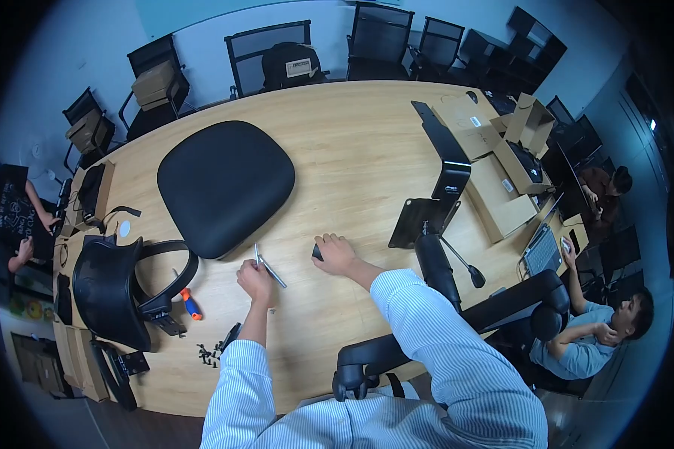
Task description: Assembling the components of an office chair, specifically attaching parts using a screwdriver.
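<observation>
Your left hand [254, 282] pinches a metal rod [273, 273], right hand [337, 254] grips a black piece [317, 253]; dragging your left sleeve [243, 382] could scatter nearby screws [208, 355], tbh.

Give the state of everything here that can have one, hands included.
Left hand: closed on slim metal tool
Right hand: touching small black object; grip unclear
Laptop: open
Box with black contents: open
Black screws: loose, scattered
Screwdriver: lying down
Seat cushion: lying flat
</observation>
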Demonstrator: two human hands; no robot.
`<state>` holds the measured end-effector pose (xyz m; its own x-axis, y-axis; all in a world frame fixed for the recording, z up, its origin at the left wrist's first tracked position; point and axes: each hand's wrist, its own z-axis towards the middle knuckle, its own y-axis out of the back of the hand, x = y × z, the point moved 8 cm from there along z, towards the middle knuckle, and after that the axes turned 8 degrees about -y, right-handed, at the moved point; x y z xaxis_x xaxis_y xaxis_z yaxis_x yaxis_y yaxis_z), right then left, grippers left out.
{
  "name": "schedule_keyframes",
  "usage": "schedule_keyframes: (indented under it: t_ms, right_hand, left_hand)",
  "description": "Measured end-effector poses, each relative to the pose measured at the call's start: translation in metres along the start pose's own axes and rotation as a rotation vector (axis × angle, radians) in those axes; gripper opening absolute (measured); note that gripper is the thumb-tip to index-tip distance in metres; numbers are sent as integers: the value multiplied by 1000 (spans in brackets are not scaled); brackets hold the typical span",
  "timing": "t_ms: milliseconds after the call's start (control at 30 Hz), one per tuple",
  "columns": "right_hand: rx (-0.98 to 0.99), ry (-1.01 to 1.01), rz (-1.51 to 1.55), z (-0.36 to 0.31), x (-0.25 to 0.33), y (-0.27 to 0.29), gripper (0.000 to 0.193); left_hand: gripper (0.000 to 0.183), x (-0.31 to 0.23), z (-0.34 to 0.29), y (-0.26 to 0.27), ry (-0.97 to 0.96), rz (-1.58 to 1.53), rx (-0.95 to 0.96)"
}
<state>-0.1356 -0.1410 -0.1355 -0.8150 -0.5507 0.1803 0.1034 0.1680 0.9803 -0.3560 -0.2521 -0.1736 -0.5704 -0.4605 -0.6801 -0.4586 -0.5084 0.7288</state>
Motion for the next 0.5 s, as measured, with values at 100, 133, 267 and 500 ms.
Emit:
schedule_keyframes:
  t_ms: [100,133,267,500]
  right_hand:
    - [-7,16,-10,-2,1,2,51]
    - [-4,15,-5,-3,0,2,51]
    - [44,18,-4,-5,-3,2,58]
    - [115,11,-21,-13,-4,5,67]
  left_hand:
    - [15,0,1,12,-76,132,-102]
    - [16,6,3,9,-9,75,-59]
    - [18,14,6,5,43,70,-17]
    - [23,20,6,-2,13,83,4]
